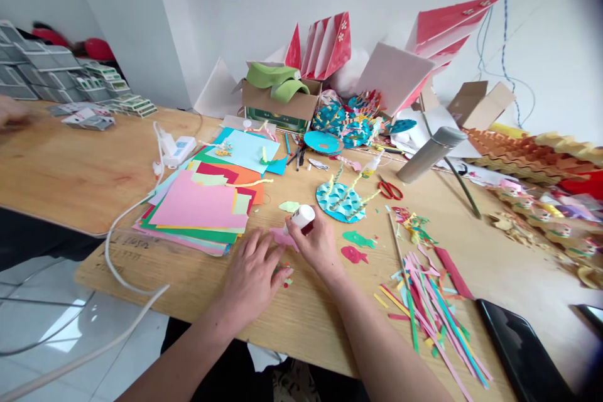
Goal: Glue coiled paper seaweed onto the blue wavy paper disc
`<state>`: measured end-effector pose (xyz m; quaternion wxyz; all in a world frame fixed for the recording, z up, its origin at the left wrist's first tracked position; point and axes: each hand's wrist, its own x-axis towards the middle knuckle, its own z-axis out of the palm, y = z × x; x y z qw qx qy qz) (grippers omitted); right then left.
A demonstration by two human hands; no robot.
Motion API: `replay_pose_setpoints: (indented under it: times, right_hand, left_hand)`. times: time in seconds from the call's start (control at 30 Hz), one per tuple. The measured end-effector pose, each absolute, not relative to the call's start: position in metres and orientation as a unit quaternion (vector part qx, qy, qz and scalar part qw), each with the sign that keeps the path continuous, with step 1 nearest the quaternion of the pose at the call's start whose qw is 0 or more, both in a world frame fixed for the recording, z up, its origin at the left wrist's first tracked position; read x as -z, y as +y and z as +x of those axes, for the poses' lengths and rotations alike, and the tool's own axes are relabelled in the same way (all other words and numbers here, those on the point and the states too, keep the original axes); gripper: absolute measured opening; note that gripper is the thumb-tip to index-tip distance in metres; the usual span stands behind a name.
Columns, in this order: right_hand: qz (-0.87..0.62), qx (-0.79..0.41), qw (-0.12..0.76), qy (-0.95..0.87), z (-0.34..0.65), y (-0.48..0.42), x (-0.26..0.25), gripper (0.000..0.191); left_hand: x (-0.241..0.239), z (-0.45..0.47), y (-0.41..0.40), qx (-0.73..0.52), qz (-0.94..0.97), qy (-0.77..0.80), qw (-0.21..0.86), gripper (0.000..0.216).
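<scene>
In my right hand [320, 245] is a white glue stick [304, 216], tilted, its lower end at a pink paper cut-out [281, 237]. My left hand [252, 273] lies on the table with the fingers stretched, its fingertips beside that cut-out's left edge. Tiny coloured scraps [286, 284] lie by the left thumb. A pale green paper piece [289, 206] is just beyond the glue stick. To the right of my right hand are a green paper fish [358, 239] and a dark pink one [354, 255]. Behind them sits a blue woven paper disc [342, 208] with twisted yellow strands.
Coloured paper sheets [198, 201] are stacked at left, near a white power strip [179, 151] and its cable. Red scissors [390, 188], a grey thermos [431, 154], paper strips [433, 308] and a black phone [521, 345] lie right. A person's hand [12, 113] shows at far left.
</scene>
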<state>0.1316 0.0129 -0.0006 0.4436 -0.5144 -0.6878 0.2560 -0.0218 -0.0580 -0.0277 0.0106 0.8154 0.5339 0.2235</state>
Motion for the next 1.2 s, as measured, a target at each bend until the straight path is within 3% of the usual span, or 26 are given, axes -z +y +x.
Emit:
replay_pose_setpoints:
  times: [0.47,0.8,1.07,1.2]
  right_hand:
    - [-0.536,-0.256,0.449,-0.667,0.132,0.014,0.003,0.019]
    - [-0.535,-0.364,0.613,-0.453,0.153,0.029,-0.002,0.034]
    - [-0.576,-0.217,0.537,-0.577,0.153,0.033,0.001,0.028]
    - [-0.581,-0.204,0.501,-0.608,0.15,0.035,0.001,0.027]
  left_hand:
    - [0.026,-0.021,-0.058,-0.226,0.814,0.536,0.008,0.038]
    - [0.015,-0.022,-0.058,-0.218,0.815,0.537,0.009,0.038]
    - [-0.008,-0.004,-0.033,-0.204,0.831,0.516,0.025,0.035]
    - [-0.004,0.005,-0.019,-0.201,0.828,0.523,0.015,0.036]
